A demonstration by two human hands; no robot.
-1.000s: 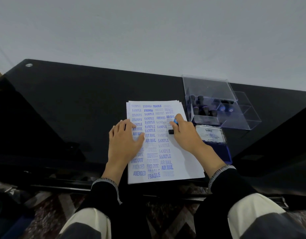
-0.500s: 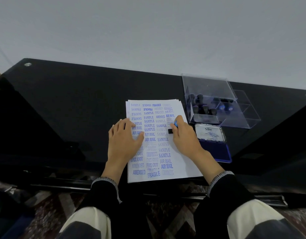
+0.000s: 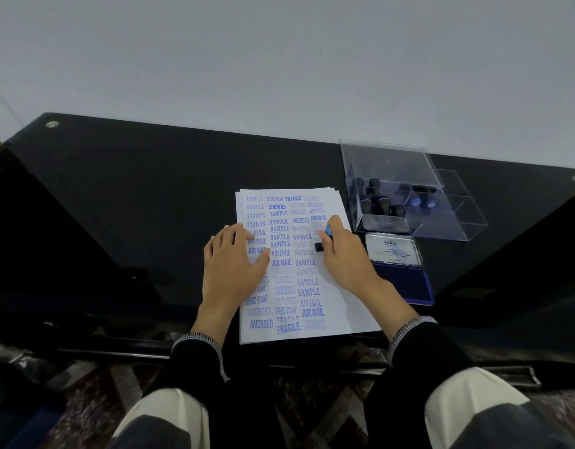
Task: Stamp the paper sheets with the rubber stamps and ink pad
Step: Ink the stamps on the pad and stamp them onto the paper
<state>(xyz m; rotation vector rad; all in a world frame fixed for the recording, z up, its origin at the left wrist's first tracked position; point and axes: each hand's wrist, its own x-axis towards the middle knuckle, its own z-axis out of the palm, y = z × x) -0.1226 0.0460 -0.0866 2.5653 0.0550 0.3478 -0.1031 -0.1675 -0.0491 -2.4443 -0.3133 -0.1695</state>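
While inked, stamp point(image 3: 325, 236) on paper point(image 3: 341, 306)

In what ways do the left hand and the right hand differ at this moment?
The left hand lies flat with straight fingers on the paper sheets, while the right hand curls around a rubber stamp. The left hand holds nothing; the right hand presses the stamp down. Both are over the same top sheet.

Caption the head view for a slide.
Right hand presses a rubber stamp onto the paper sheets; left hand steadies them.
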